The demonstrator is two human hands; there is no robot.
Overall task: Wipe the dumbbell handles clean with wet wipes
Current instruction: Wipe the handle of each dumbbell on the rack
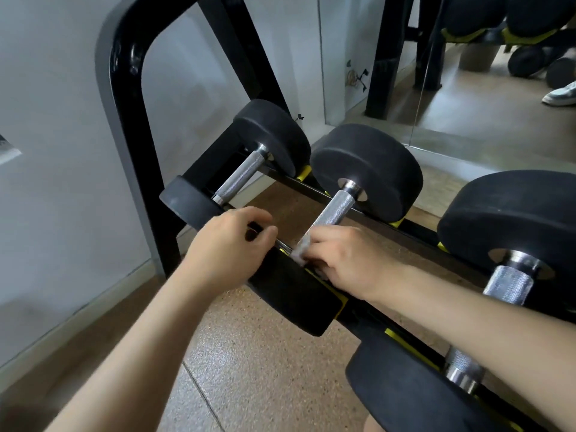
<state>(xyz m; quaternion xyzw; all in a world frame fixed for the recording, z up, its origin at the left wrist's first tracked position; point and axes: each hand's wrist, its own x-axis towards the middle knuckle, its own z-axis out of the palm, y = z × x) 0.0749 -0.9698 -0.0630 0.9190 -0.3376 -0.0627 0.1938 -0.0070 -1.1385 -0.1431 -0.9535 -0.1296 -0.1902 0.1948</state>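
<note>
Leaning back against a pale wall, a black tubular dumbbell rack [124, 88] fills most of the view, its slanted rails trimmed with yellow. Speckled tan flooring [265, 353] runs under it, and a wall mirror [467, 88] at the upper right reflects more weights and a pale shoe [561, 95]. Three black dumbbells with knurled steel handles lie side by side across the rails: the right dumbbell [511, 219] is closest and largest in view, the middle dumbbell [367, 169] sits at the centre, and the left dumbbell [271, 132] rests farthest back beside the frame. Two bare forearms reach in from the bottom edge. The right hand [349, 260] is curled over the near end of the middle handle [335, 210], its fingers pinching a small, crumpled wet wipe [300, 249] against the steel just above the near weight head. The left hand [230, 244] is just beside it on the front rail, fingers curled and blurred; whether it grips anything cannot be told.
</note>
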